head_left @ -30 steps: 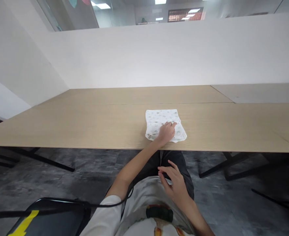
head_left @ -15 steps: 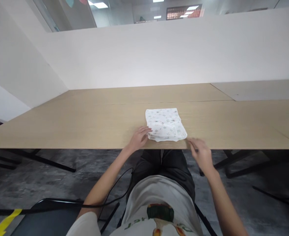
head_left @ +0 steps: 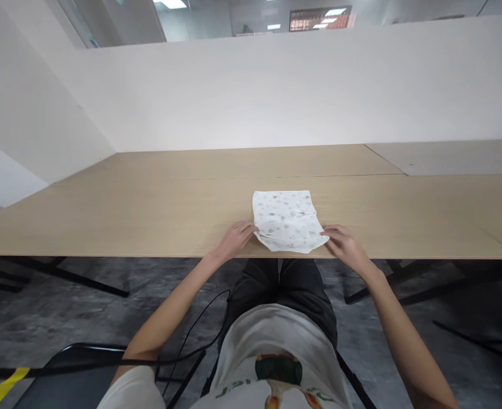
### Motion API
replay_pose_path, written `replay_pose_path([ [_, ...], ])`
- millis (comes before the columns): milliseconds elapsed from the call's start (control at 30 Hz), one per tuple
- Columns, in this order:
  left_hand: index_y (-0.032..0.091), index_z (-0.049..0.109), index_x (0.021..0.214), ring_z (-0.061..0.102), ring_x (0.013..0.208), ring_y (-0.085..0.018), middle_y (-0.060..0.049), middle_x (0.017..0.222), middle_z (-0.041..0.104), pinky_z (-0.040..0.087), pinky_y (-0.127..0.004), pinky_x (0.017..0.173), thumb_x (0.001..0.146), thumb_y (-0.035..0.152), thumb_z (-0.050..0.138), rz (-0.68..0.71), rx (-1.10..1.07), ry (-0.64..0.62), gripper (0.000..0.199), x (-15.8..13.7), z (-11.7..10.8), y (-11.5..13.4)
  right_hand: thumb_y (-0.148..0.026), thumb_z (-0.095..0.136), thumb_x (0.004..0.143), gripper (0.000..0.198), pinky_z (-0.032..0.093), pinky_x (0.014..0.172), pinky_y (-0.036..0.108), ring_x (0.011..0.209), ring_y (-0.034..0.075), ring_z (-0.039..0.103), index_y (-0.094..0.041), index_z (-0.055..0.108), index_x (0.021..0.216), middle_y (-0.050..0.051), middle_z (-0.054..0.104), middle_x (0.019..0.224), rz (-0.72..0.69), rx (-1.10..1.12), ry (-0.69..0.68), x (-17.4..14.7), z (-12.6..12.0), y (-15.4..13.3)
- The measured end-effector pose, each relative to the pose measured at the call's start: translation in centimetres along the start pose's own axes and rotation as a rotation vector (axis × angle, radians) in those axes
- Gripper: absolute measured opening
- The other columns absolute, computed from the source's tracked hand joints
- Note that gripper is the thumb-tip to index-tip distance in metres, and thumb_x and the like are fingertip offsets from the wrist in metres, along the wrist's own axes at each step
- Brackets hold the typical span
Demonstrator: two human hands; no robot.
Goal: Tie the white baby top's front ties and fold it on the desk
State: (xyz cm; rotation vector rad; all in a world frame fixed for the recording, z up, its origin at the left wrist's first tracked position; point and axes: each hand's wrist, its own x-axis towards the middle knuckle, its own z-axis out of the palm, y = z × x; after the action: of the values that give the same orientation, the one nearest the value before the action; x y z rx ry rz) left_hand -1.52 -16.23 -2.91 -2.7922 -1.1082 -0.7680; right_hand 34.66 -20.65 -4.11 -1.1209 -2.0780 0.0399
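A white cloth (head_left: 287, 218) with a small scattered print lies on the wooden table close to its front edge. Its near part is creased, and its lower edge bulges toward me. My left hand (head_left: 236, 238) pinches the cloth's left side near the lower corner. At the lower right corner, my right hand (head_left: 344, 243) has thumb and fingers closed on the cloth, and a small tip of it sticks out beside them.
The light wooden table (head_left: 169, 210) runs across the view up to a white wall (head_left: 233, 96). A dark chair (head_left: 80, 375) stands at lower left, with a black cable (head_left: 203, 347) near my left arm. Table legs show below.
My right hand has moved slightly up and left onto the cloth's right corner. The near edge of the cloth has shifted a little toward me; my left hand stays at its left side.
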Motion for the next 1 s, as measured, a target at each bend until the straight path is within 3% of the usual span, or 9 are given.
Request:
replay_pose_path([
  [133,0.018,0.059,0.108,0.060,0.095,-0.019,-0.009,0.100,0.066,0.048,-0.035,0.086,0.096,0.025,0.033,-0.063,-0.123,0.092,0.029,0.9,-1.6,0.7,-0.026,0.052,0.086,0.022,0.050,0.087,0.039,0.095,0.023,0.063,-0.021,0.070,0.098,0.008,0.067,0.100,0.158,0.148,0.031,1.7,-1.6,-1.0],
  [300,0.015,0.055,0.117,0.058,0.102,-0.019,-0.010,0.109,0.064,0.045,-0.035,0.092,0.095,0.031,0.034,-0.212,-0.294,0.256,0.034,6.1,-2.4,-2.0,-0.025,0.063,0.075,0.028,0.051,0.080,0.036,0.083,0.021,0.065,-0.016,0.068,0.100,0.008,0.070,0.088,0.498,0.372,0.103,9.1,-1.1,1.8],
  [433,0.011,0.054,0.123,0.060,0.082,-0.017,-0.008,0.092,0.066,0.048,-0.030,0.081,0.088,0.022,0.041,-0.452,-0.341,0.192,0.038,9.9,0.0,-6.2,-0.011,0.064,0.068,0.036,0.048,0.061,0.028,0.057,0.014,0.056,-0.007,0.065,0.104,0.004,0.062,0.063,0.754,0.419,0.074,14.4,1.3,5.1],
  [567,0.011,0.058,0.119,0.059,0.079,-0.017,-0.007,0.086,0.066,0.047,-0.028,0.076,0.082,0.017,0.043,-0.604,-0.324,0.135,0.041,11.1,3.6,-8.9,-0.007,0.061,0.068,0.032,0.038,0.049,0.024,0.044,0.009,0.043,-0.002,0.065,0.100,-0.002,0.050,0.047,0.920,0.368,-0.003,15.6,4.2,7.4],
  [700,0.012,0.062,0.117,0.060,0.081,-0.016,-0.007,0.090,0.068,0.046,-0.027,0.077,0.081,0.018,0.044,-0.634,-0.297,0.102,0.040,10.9,5.3,-9.6,-0.014,0.064,0.069,0.028,0.036,0.049,0.024,0.045,0.010,0.044,-0.005,0.066,0.096,-0.001,0.053,0.049,0.931,0.296,0.010,14.5,5.6,8.7],
  [867,0.015,0.067,0.110,0.060,0.083,-0.017,-0.007,0.093,0.069,0.045,-0.027,0.078,0.079,0.023,0.050,-0.661,-0.195,0.081,0.036,10.5,5.0,-9.3,-0.023,0.068,0.069,0.023,0.040,0.060,0.025,0.062,0.014,0.055,-0.008,0.069,0.087,0.009,0.067,0.073,0.802,0.138,0.080,13.7,5.8,8.6],
  [1000,0.015,0.071,0.097,0.061,0.091,-0.020,-0.008,0.094,0.070,0.044,-0.028,0.085,0.076,0.020,0.052,-0.685,-0.106,0.173,0.028,10.3,4.8,-9.2,-0.027,0.063,0.075,0.024,0.040,0.064,0.026,0.065,0.016,0.056,-0.007,0.069,0.087,0.012,0.068,0.078,0.788,0.104,0.097,13.6,5.9,8.4],
])
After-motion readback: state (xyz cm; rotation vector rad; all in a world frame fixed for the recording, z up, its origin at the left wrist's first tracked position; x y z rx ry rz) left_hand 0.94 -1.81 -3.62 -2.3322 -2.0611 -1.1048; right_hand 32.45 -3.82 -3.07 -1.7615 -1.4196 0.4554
